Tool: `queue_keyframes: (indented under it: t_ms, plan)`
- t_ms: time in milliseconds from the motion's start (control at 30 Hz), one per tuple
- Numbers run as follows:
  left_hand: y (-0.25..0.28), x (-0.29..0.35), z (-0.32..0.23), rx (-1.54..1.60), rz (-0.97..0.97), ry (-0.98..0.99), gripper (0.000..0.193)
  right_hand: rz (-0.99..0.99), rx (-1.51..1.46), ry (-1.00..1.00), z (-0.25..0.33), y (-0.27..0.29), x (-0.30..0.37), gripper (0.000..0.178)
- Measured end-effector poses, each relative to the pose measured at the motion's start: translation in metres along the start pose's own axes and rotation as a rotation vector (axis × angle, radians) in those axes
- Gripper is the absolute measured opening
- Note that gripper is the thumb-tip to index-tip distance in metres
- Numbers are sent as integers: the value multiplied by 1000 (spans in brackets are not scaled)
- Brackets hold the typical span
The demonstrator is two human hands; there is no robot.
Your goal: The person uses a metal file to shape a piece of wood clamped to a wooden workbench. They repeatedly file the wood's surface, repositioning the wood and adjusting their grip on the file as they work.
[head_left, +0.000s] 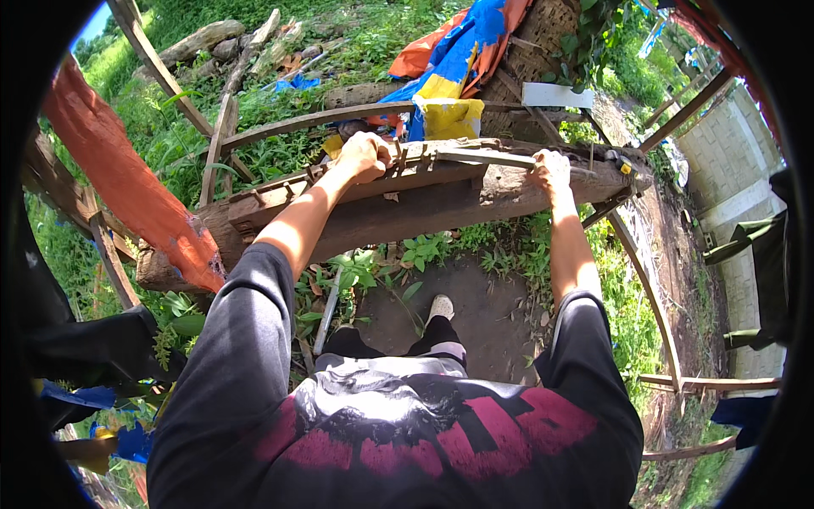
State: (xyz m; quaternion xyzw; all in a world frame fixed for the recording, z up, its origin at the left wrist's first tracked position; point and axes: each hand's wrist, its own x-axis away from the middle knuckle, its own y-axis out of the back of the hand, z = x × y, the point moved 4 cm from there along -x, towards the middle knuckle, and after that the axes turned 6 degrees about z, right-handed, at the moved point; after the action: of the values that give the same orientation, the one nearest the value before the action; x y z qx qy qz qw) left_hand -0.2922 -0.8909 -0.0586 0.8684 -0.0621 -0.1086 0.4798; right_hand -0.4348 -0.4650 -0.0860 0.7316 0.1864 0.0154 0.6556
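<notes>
A long, weathered wooden beam lies across in front of me. Along its near side runs a brown wooden board, with several short pegs or nails standing up near it. My left hand is closed at the beam's top edge, left of the middle; what it holds is hidden under the fingers. Farther right, my right hand is closed around the right end of a flat grey-brown strip, which lies along the beam's top. Whether the strip is wood or metal I cannot tell.
A small yellow-and-black tool rests at the beam's right end. Behind the beam hang blue, orange and yellow tarps and a curved wooden rail. An orange-covered post slants at left. Bare soil and weeds lie below.
</notes>
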Motion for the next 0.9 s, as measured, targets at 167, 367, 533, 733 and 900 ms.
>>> queue_keyframes:
  t_ms: [167,367,533,733,900]
  plan:
    - [-3,-10,-6,9,-32,-19,13,83,-5,-310,37,51,129,21]
    - [-12,-16,21,-132,-90,-73,12,216,-188,-671,242,113,267,33]
    - [-19,-24,10,-28,2,-72,17,538,-117,-551,216,166,261,49]
    - [-19,-6,1,75,-14,-19,16,792,-1306,-377,163,156,317,34]
    - [-18,-9,7,74,-54,-99,11,771,-1393,-395,169,147,321,34]
